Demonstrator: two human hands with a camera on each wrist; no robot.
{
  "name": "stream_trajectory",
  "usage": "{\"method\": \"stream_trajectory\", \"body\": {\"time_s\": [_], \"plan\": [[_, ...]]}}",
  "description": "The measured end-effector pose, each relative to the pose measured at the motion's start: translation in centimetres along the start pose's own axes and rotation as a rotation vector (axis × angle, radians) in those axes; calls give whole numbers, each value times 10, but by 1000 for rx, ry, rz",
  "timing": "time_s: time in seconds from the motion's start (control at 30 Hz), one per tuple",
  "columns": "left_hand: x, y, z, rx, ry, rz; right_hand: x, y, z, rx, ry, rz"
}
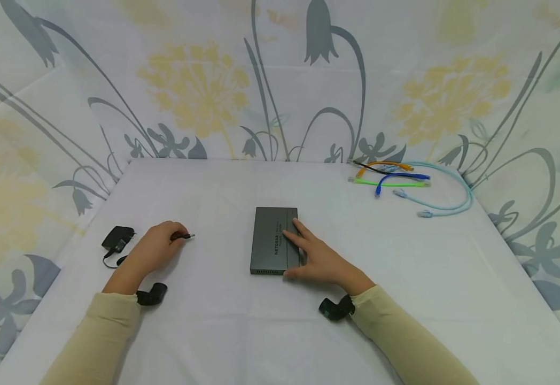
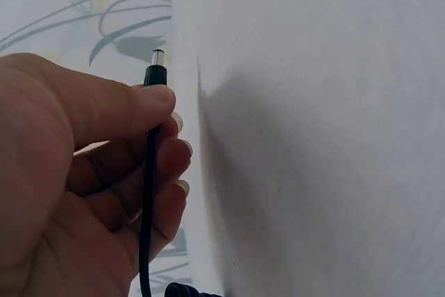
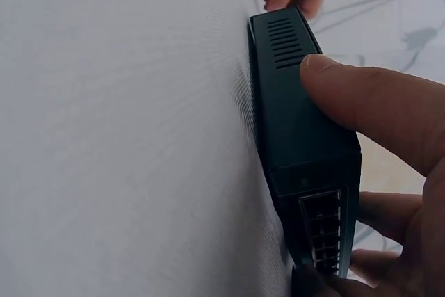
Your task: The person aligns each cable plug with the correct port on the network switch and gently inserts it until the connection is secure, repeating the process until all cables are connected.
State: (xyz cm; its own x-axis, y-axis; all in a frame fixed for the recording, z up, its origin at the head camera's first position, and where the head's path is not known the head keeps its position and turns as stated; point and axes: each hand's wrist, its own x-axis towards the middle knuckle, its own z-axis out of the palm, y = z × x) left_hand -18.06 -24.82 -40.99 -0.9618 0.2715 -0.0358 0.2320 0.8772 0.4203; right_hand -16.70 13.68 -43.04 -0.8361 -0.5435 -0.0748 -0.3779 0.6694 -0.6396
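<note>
My left hand (image 1: 155, 250) pinches a black barrel plug (image 2: 156, 76) between thumb and fingertips, its metal tip pointing away from the hand. From the plug, a thin black cable (image 2: 147, 220) runs down across the palm. A black power adapter (image 1: 118, 238) lies on the table just left of that hand. Flat on the table in the middle is a dark grey NETGEAR network switch (image 1: 269, 238). My right hand (image 1: 320, 260) grips its right part, thumb at the near side and fingers over the top. A row of ports (image 3: 323, 231) shows on one long side.
Several network cables lie at the back right of the white table (image 1: 212, 331): light blue (image 1: 467, 198), green (image 1: 390, 184), blue (image 1: 400, 175), orange (image 1: 386, 163) and black. A floral cloth (image 1: 289, 80) hangs behind and at the sides.
</note>
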Motion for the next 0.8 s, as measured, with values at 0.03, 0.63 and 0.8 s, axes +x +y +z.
{"method": "stream_trajectory", "body": {"time_s": [0.03,0.63,0.8], "plan": [[0,0,1,-9,-2,2,0,0,0,7,4,1],[11,23,9,-77,-97,72,2,7,2,31,29,-16],[12,29,12,-89,-117,103,2,6,3,31,29,-15]]}}
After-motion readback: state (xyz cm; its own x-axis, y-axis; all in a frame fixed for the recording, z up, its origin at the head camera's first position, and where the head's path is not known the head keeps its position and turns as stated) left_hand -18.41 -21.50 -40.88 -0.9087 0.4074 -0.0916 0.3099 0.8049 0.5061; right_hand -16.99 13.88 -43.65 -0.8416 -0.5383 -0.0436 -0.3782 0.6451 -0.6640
